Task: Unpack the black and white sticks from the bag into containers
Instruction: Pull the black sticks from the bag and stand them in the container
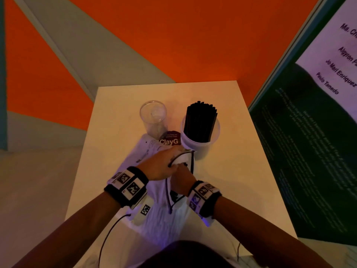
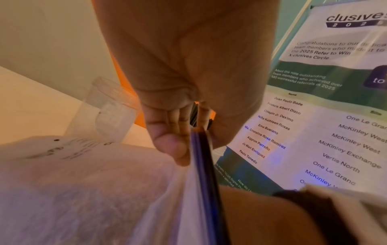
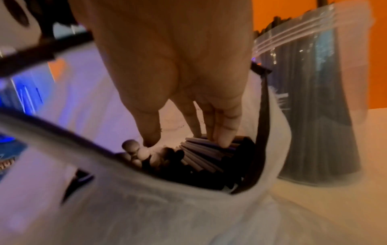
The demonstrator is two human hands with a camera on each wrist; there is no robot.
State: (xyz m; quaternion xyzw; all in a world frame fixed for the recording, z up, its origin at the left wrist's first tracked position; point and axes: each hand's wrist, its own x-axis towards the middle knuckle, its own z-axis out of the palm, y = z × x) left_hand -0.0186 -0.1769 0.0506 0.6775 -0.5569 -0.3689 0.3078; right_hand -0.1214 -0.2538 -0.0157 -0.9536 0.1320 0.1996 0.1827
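While your left hand (image 1: 160,167) pinches the dark-trimmed rim of the white bag (image 1: 164,213) and holds its mouth open, your right hand (image 1: 181,180) is down inside that mouth, so the two hands sit close together over the bag. Seen from your right wrist, your fingertips (image 3: 225,139) rest on a bundle of black sticks (image 3: 209,159) lying in the bag, thumb on one side and fingers on the other, though whether they have truly closed on the bundle cannot be told. A few white sticks (image 3: 136,149) show their round ends just beside the black ones. Beyond the bag, touching its far right edge, stands a translucent container (image 1: 202,144) already packed with upright black sticks (image 1: 201,120). Beyond the bag's far left corner stands a clear container (image 1: 153,117) holding no sticks. Bag and both containers rest on the pale table (image 1: 241,171). Right of the bag, off the table, a printed poster (image 1: 318,132) leans.
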